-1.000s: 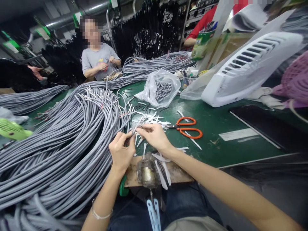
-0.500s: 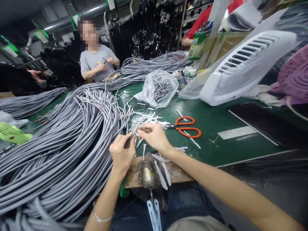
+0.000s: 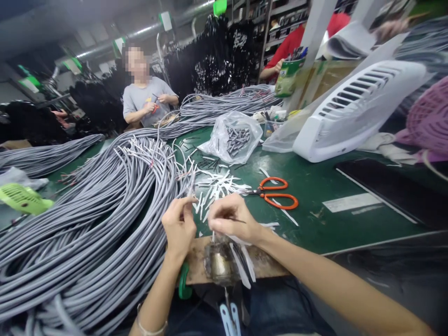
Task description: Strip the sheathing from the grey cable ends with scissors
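My left hand [image 3: 179, 226] is closed in a pinch at the edge of the grey cable bundle [image 3: 140, 186]. A grey cable end [image 3: 191, 188] shows at its fingertips, though the grip itself is partly hidden. My right hand [image 3: 233, 217] is closed just to the right, apart from the left. A thin dark stick-like piece [image 3: 238, 220] lies across its fingers; its kind is unclear. White strips [image 3: 219, 183] are scattered beyond both hands. Below them a brass-coloured metal cylinder [image 3: 220, 266] sits on a wooden board [image 3: 271, 267] at the table edge.
Orange-handled scissors [image 3: 276, 192] lie right of the strips. Behind stands a clear bag [image 3: 236, 137] of short grey tubes. A white fan-like housing [image 3: 360, 109] and a dark flat panel [image 3: 381, 189] are at right. A person [image 3: 149, 100] works across the green table [image 3: 297, 175].
My right hand has drawn away from the left, towards me and slightly right, and the dark piece now shows in it. My left hand stays near the cable ends. The camera view has tilted slightly.
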Tool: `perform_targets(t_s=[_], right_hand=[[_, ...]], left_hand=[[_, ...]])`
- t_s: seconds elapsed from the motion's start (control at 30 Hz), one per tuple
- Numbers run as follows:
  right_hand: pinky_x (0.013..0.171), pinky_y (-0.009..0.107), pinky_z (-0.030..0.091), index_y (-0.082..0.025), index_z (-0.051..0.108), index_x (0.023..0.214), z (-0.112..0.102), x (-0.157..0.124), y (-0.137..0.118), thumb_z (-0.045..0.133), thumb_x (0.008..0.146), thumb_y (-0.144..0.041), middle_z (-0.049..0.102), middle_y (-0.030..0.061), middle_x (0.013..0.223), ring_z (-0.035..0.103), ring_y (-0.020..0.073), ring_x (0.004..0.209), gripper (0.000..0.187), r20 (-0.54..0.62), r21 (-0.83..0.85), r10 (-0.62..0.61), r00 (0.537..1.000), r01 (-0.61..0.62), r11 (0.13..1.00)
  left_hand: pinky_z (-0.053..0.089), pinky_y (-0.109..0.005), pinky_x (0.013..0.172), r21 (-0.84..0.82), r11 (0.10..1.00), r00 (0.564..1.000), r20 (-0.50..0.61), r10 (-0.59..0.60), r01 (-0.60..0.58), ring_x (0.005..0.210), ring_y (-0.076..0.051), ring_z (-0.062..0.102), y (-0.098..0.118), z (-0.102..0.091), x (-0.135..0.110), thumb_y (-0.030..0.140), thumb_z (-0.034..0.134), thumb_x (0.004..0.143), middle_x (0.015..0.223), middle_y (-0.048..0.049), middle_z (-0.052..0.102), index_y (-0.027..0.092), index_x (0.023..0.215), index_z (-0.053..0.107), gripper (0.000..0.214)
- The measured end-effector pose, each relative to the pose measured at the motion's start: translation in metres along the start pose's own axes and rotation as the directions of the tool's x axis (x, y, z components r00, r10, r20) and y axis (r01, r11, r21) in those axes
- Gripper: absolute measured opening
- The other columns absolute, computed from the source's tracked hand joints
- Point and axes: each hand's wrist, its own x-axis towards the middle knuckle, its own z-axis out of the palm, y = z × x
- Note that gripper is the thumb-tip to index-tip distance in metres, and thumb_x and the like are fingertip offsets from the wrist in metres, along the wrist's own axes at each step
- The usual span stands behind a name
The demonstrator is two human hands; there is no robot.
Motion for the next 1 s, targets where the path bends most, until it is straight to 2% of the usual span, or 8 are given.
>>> perform_targets(t_s=[0.13,0.3,0.4,0.47,0.6,0.7,0.83,1.0], right_hand=[[0.039,0.014,0.032,-0.017,0.058,0.070,-0.003,0.008,0.003,0.066,0.062,-0.020,0.057,-0.0044,0.057,0.047,0.0048,0.047,0.012,-0.305,0.080,-0.007,0.952,0.033,0.996],[0.061,0.019,0.049,-0.018,0.053,0.105,-0.001,0.013,0.007,0.075,0.053,-0.014,0.065,0.0056,0.098,0.061,0.0129,0.084,0.057,-0.014,0.243,0.184,0.983,-0.175,0.954],[0.064,0.023,0.051,-0.018,0.052,0.110,-0.001,0.013,0.008,0.076,0.055,-0.018,0.068,0.0039,0.089,0.064,0.0119,0.073,0.059,0.024,0.315,0.233,0.972,-0.228,0.921],[0.060,0.023,0.050,-0.017,0.056,0.104,0.000,0.013,0.009,0.078,0.052,-0.020,0.068,0.0004,0.074,0.063,0.0105,0.061,0.057,-0.056,0.303,0.248,0.967,-0.220,0.927],[0.054,0.022,0.047,-0.013,0.063,0.081,0.003,0.016,0.012,0.082,0.041,-0.020,0.062,-0.0041,0.054,0.057,0.0092,0.049,0.045,-0.283,0.188,0.236,0.930,-0.187,0.964],[0.050,0.021,0.044,-0.014,0.063,0.077,0.006,0.017,0.013,0.082,0.040,-0.021,0.061,-0.0044,0.052,0.054,0.0090,0.047,0.042,-0.354,0.120,0.160,0.921,-0.125,0.985],[0.043,0.017,0.034,-0.015,0.064,0.084,0.007,0.015,0.014,0.080,0.044,-0.019,0.061,-0.0045,0.055,0.045,0.0045,0.042,0.043,-0.360,0.107,0.099,0.928,-0.065,0.992],[0.043,0.015,0.032,-0.017,0.062,0.089,0.002,0.014,0.010,0.078,0.045,-0.016,0.060,-0.0060,0.057,0.045,0.0036,0.044,0.047,-0.271,0.291,0.157,0.950,-0.075,0.954]], left_hand=[[0.027,-0.013,0.029,-0.493,0.819,0.955,0.171,-0.241,0.295,0.028,-0.002,0.038,0.000,-0.006,0.003,0.027,0.056,0.081,0.057,0.0072,0.052,0.020,0.074,0.044,0.015],[0.023,-0.008,0.026,-0.653,0.626,0.902,0.365,-0.232,0.426,0.024,0.000,0.035,0.003,-0.010,0.003,0.028,0.061,0.078,0.055,0.0098,0.054,0.022,0.071,0.028,0.034],[0.022,-0.007,0.026,-0.641,0.602,0.871,0.440,-0.220,0.476,0.024,0.001,0.033,0.003,-0.010,0.003,0.030,0.061,0.078,0.054,0.0096,0.054,0.022,0.070,0.027,0.036],[0.022,-0.008,0.025,-0.630,0.588,0.851,0.473,-0.228,0.508,0.024,0.001,0.031,0.003,-0.009,0.003,0.032,0.061,0.077,0.053,0.0094,0.054,0.022,0.069,0.026,0.038],[0.020,-0.008,0.026,-0.612,0.575,0.836,0.463,-0.295,0.542,0.025,0.001,0.029,0.005,-0.008,0.005,0.035,0.064,0.074,0.051,0.0095,0.052,0.022,0.068,0.024,0.043],[0.019,-0.008,0.026,-0.596,0.581,0.832,0.417,-0.366,0.554,0.025,0.001,0.031,0.006,-0.006,0.005,0.037,0.068,0.070,0.050,0.0095,0.052,0.022,0.066,0.023,0.048],[0.018,-0.008,0.027,-0.584,0.585,0.825,0.350,-0.444,0.563,0.025,0.000,0.032,0.007,-0.004,0.006,0.037,0.070,0.067,0.048,0.0100,0.051,0.022,0.066,0.023,0.050],[0.019,-0.008,0.027,-0.599,0.577,0.822,0.293,-0.487,0.555,0.026,0.000,0.033,0.004,-0.004,0.007,0.036,0.070,0.066,0.049,0.0085,0.053,0.022,0.065,0.022,0.050]])
